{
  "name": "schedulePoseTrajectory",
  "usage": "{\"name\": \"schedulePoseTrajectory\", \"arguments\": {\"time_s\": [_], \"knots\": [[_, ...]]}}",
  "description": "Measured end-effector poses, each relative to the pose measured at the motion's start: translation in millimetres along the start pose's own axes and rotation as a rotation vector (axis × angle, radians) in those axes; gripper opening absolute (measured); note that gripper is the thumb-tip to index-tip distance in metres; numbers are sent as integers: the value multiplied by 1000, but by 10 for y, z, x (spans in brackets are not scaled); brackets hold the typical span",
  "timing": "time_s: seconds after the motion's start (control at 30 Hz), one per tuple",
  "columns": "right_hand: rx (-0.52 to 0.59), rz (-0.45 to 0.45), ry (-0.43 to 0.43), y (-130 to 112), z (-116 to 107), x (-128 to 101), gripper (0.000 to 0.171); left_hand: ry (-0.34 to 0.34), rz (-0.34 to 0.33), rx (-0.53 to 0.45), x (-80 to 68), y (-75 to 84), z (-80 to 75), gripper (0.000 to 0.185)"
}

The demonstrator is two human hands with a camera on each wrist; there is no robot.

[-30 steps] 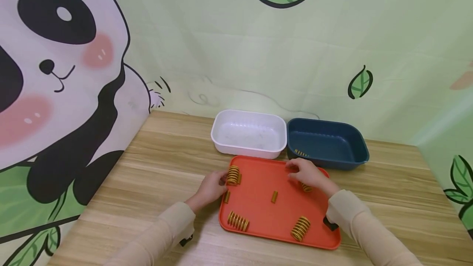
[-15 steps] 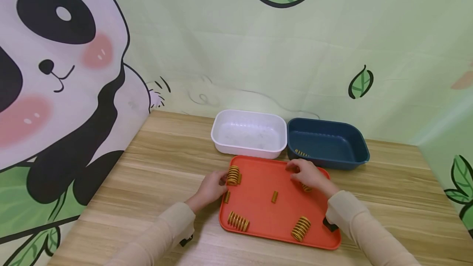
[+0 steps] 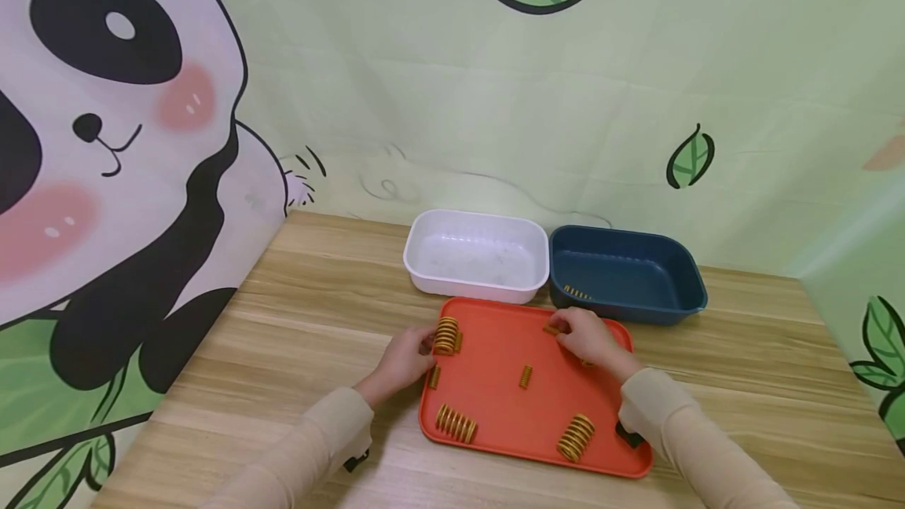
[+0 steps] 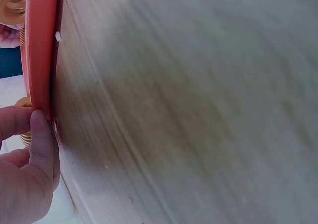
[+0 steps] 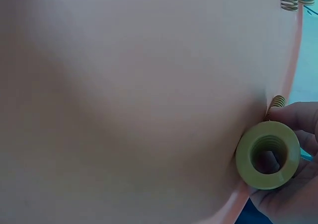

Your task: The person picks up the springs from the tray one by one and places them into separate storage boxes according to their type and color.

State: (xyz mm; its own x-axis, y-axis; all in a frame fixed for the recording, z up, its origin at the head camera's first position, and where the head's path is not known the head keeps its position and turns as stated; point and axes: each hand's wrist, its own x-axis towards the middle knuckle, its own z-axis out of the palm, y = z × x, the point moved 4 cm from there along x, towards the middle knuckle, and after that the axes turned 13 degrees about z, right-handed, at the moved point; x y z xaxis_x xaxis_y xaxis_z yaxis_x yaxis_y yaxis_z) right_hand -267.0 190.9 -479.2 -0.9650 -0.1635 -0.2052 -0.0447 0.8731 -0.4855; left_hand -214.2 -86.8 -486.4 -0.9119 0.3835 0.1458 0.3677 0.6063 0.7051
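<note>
My left hand (image 3: 404, 358) grips the left rim of the red tray (image 3: 495, 422); the left wrist view shows a thumb and finger (image 4: 40, 134) at that rim. A large coil spring (image 3: 446, 335) stands beside these fingers, near small springs. Over the tray's far right, my right hand (image 3: 587, 335) pinches a small coil spring (image 3: 551, 329) at its fingertips. In the right wrist view a large spring (image 5: 244, 157) stands end-on in front of the hand, partly hiding the fingers. Another small spring (image 3: 525, 376) lies mid-tray.
Two large springs lie near the tray's front corners, one left (image 3: 456, 424) and one right (image 3: 576, 438). Behind the tray stand a white bin (image 3: 477, 289) and a dark blue bin (image 3: 636, 311) holding a spring (image 3: 577, 292). A printed cloth wall (image 3: 424, 100) rises behind.
My right hand has shifted slightly right and towards me, and a small spring now shows at its fingertips. The left hand and the tray have stayed put.
</note>
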Motion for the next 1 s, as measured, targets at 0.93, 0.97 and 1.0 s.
{"name": "schedulePoseTrajectory", "arguments": {"time_s": [0.93,0.97,1.0], "knots": [[98,-63,54,-216,-137,-61,20,-1,0,-7,0,-2,5,46],[108,-62,48,-227,-146,-61,20,-1,0,-7,0,-2,5,46],[119,-59,42,-238,-156,-62,21,-4,3,-6,2,-4,6,46]]}}
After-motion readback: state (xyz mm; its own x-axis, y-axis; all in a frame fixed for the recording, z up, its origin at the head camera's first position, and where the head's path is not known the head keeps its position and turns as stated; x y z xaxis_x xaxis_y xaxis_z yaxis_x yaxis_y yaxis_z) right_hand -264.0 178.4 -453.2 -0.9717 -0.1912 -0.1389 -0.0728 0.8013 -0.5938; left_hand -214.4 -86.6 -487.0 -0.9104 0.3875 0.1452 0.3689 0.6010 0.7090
